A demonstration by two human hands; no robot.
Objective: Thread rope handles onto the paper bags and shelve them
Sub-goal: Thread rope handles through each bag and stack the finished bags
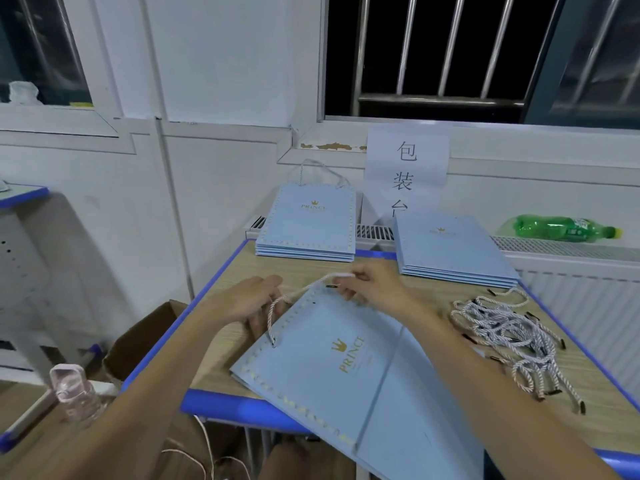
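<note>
Both hands (372, 287) threading rope (298, 292) into flat blue bag (346, 368).

Pale blue bag (332, 368); gold crown; green bottle (564, 229).

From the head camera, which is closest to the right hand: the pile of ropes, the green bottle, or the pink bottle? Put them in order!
From the right hand:
1. Pile of rope handles, on the table to its right.
2. Green bottle, lying on the ledge, far right.
3. Pink water bottle, low on the left, off the table.
</note>
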